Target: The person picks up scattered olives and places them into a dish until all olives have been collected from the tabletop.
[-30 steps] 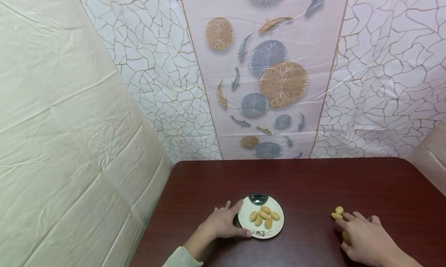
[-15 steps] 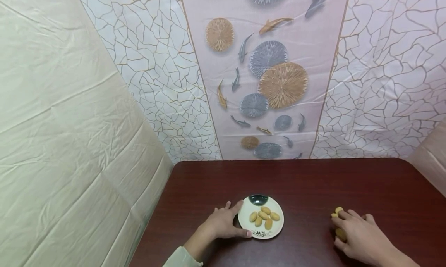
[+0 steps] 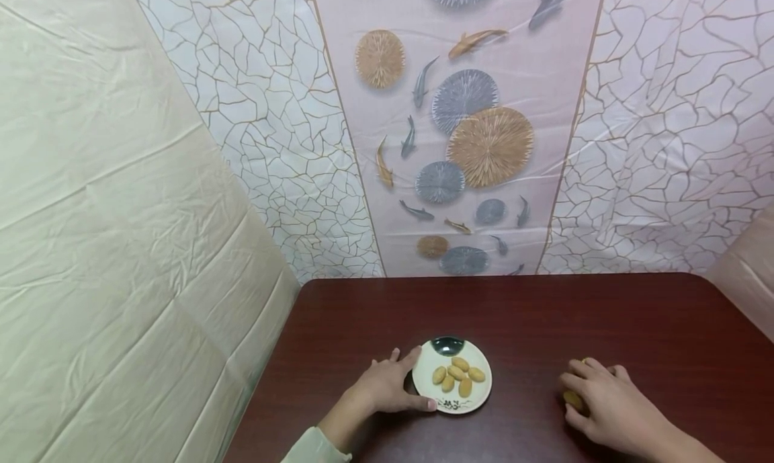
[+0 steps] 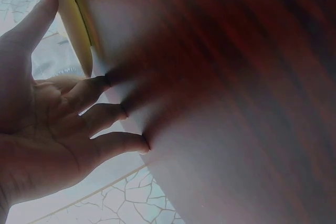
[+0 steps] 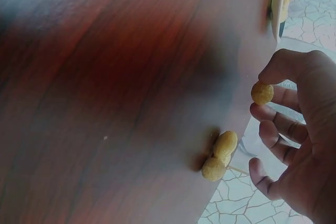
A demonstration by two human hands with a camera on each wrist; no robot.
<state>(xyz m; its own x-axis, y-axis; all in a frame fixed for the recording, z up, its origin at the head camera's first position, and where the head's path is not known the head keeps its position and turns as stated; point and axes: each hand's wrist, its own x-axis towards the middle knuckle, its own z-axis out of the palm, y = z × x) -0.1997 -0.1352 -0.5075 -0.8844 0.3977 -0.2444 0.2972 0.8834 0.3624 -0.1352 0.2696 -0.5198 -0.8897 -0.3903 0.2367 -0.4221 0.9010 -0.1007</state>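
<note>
A small round plate [image 3: 482,397], cream with a dark green patch at its far edge, stands on the dark red table. My left hand [image 3: 387,384] holds it at the left, thumb and forefinger spread around its rim. In the left wrist view the other fingers [image 4: 107,119] touch the tabletop. Several yellow-brown oval pieces [image 3: 456,373], perhaps small fruits, lie on the plate. To the right my right hand [image 3: 613,406] pinches one similar oval piece [image 5: 262,93] between thumb and forefinger. Two more oval pieces [image 5: 219,156] lie touching each other on the table, mostly hidden by that hand in the head view.
The glossy table [image 3: 526,315] reaches back to a patterned cloth wall [image 3: 471,181] with fish and round motifs. A pale cloth [image 3: 151,248] hangs along the left side.
My right hand has moved left with the pinched oval piece and now covers most of the two loose ones. The left hand and the plate stay in place.
</note>
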